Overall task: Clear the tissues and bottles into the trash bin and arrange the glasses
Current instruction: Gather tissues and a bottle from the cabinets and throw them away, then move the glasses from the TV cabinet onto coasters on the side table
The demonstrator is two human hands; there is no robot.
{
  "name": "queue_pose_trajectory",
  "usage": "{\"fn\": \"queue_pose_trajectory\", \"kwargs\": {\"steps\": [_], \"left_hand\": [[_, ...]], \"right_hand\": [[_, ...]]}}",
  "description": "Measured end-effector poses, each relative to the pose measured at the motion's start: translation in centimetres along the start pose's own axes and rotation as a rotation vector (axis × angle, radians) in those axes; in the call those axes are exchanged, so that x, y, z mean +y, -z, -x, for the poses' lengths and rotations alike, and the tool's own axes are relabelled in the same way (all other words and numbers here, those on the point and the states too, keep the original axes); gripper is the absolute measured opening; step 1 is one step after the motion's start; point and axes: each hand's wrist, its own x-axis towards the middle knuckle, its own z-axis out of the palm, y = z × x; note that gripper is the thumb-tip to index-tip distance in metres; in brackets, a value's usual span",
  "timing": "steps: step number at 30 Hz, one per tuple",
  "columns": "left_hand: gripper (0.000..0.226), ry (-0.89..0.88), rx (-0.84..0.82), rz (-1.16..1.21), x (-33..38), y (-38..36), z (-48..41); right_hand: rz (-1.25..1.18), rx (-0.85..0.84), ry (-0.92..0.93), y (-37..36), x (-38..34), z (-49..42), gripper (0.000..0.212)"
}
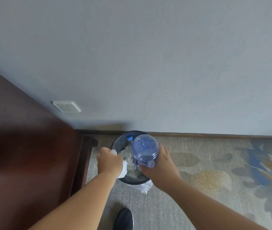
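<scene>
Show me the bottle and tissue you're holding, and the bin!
bottle (pixel 145 151): head view, its clear base.
tissue (pixel 123 172): head view, white end hanging down.
bin (pixel 132 181): head view, near dark rim.

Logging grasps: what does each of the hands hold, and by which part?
The left hand clutches a crumpled tissue round its middle; the right hand grips the clear bottle round its labelled side.

wall socket (pixel 66 106) | dark wooden cabinet (pixel 24 155) | skirting board (pixel 215 135) | patterned carpet (pixel 215 171) | black shoe (pixel 123 219)
</scene>
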Motion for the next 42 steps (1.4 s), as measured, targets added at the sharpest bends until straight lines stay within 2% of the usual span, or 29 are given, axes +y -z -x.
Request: {"fn": "queue_pose_trajectory", "kwargs": {"steps": [2,5,9,14,20,23,27,32,36,42], "left_hand": [[0.03,0.001,-0.085,0.038,-0.8,-1.7,-1.5],[0.045,-0.015,-0.168,-0.061,-2.3,-2.6,-2.5],[0.036,-0.06,-0.204,-0.158,-2.2,-1.0,-2.4],[0.02,-0.34,-0.214,-0.454,0.9,3.6,0.2],[0.027,-0.604,-0.143,-0.61,5.6,9.5,7.2],[0.029,-0.638,-0.084,-0.623,7.7,13.0,11.8],[0.033,-0.698,0.027,-0.607,10.4,18.5,19.3],[0.033,-0.799,0.244,-0.58,13.3,26.1,29.1],[0.039,-0.848,0.366,-0.514,14.5,31.7,36.2],[0.039,-0.884,0.58,-0.564,12.7,40.1,45.6]], "right_hand": [[0.023,-0.02,-0.009,-1.4,1.5,-1.5,0.065],[0.054,-0.072,-0.051,-2.5,3.0,-2.3,0.075],[0.091,-0.135,-0.137,-1.6,3.4,-1.6,0.093],[0.194,-0.06,-0.108,2.3,-0.3,0.7,0.071],[0.288,0.009,0.041,9.6,-7.2,5.9,0.059],[0.317,0.027,0.157,13.3,-11.0,9.2,0.053],[0.37,0.056,0.3,18.2,-16.5,14.7,0.057],[0.461,0.119,0.506,23.4,-24.1,22.6,0.059],[0.541,0.176,0.645,25.7,-29.7,28.8,0.058],[0.689,0.2,0.807,26.2,-36.1,37.2,0.056]]}}
